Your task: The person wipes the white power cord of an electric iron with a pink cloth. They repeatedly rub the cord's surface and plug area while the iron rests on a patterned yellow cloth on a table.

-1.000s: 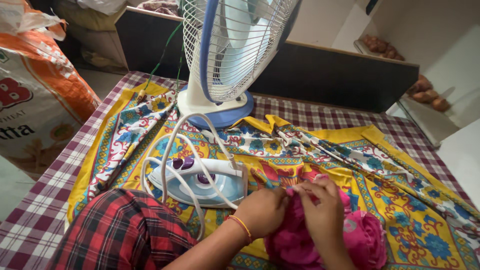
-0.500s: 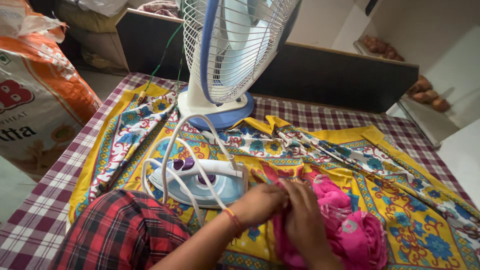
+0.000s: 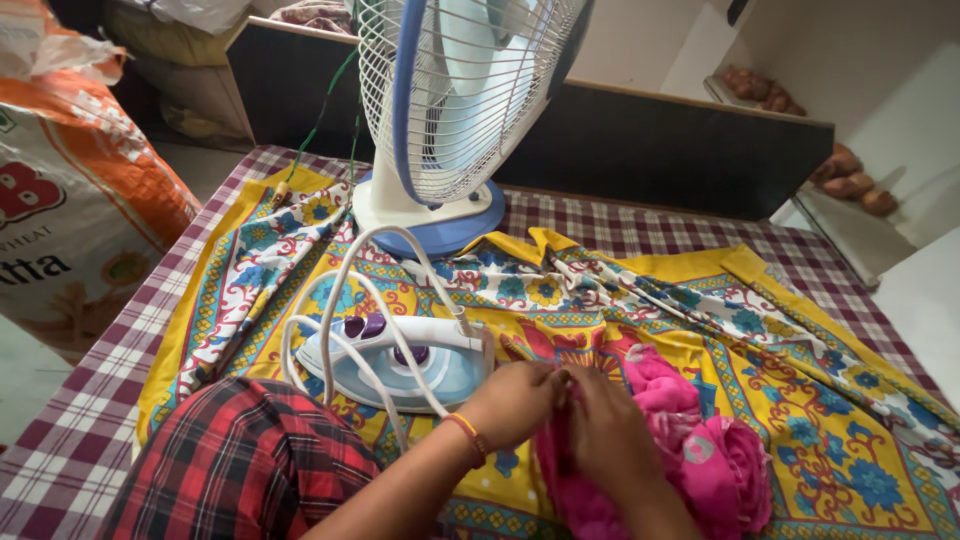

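Your fingers: both sets pinched together on one edge of the pink cloth [image 3: 690, 450], meeting at its upper left corner.
Your left hand [image 3: 515, 402]: closed on that edge; an orange bangle sits at the wrist.
Your right hand [image 3: 605, 430]: closed on the same edge, touching the left and lying over the cloth.
Pink cloth: bunched, not flat. Its bulk lies to the right of and below your fingers, nearer the right hand, its long axis running away to the lower right.
Steam iron [image 3: 400, 365]: white and blue, just left of the left hand, its white cord looped above it.
Printed yellow sheet [image 3: 800, 370]: spread beneath everything.
Checked bed cover [image 3: 90, 400]: under the sheet.
Table fan [image 3: 450, 110]: standing at the far side.
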